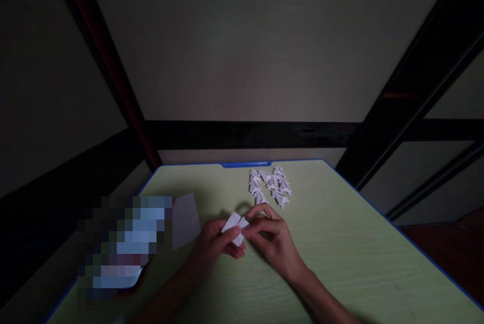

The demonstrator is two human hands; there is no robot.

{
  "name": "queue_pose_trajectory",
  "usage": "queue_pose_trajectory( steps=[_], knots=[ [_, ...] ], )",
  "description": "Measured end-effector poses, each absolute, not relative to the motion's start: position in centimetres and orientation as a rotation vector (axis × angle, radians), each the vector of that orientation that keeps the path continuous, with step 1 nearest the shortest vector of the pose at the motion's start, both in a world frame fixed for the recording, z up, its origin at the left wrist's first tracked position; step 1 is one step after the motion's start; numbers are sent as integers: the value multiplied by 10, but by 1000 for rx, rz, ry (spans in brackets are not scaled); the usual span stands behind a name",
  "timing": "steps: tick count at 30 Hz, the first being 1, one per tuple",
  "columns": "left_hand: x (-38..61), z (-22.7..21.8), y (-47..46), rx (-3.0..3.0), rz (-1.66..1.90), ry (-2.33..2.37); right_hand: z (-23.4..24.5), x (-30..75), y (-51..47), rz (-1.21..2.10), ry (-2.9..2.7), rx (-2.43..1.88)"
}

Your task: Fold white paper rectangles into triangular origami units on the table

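A small folded piece of white paper (pixel 233 222) with crease lines is held up over the table. My left hand (pixel 215 240) grips it from the left, thumb on top and fingers beneath. At its right corner, the thumb and index finger of my right hand (pixel 275 238) pinch the paper's edge. Part of the paper is hidden under my fingers. Just beyond my hands, several folded white paper figures (pixel 273 181) lie grouped on the table. To the left of my left hand lies a flat sheet of white paper (pixel 185 220).
The pale green table (pixel 355 248) has a blue edge and a blue handle-like piece (pixel 245 164) at its far side. A blurred-out object with a bright face (pixel 132 243) stands at the left. Light panels with dark frames rise behind the table.
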State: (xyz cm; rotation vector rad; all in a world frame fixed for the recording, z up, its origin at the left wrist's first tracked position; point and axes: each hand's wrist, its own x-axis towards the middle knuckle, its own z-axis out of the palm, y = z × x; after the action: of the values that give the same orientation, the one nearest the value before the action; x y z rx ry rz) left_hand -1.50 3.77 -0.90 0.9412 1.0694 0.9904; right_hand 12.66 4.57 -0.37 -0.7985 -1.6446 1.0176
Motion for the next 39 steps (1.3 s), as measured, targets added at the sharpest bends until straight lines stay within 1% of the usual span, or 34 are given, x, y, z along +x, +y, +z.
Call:
queue_pose_trajectory(
  steps=[3, 8, 11, 17, 22, 30, 39],
  knots=[
    [-16, -9, 37, 969, 1035, 1087, -3, 125, 47, 1087, -1571, -805],
    [-17, -3, 36, 1046, 1123, 1234, -1, 123, 50, 1411, -1302, -906],
    [-16, -1, 35, 1110, 1109, 1276, -2, 122, 51, 1489, -1299, -980],
    [-15, -2, 36, 1118, 1104, 1290, -8, 120, 52, 1461, -1400, -989],
    [-13, -3, 37, 1049, 1089, 1265, -5, 120, 49, 1408, -1458, -1002],
    [-12, -3, 37, 991, 1080, 1265, -5, 117, 44, 1322, -1398, -1078],
    [-11, 0, 35, 1003, 1112, 1291, -3, 116, 41, 1334, -1370, -1053]
  ],
)
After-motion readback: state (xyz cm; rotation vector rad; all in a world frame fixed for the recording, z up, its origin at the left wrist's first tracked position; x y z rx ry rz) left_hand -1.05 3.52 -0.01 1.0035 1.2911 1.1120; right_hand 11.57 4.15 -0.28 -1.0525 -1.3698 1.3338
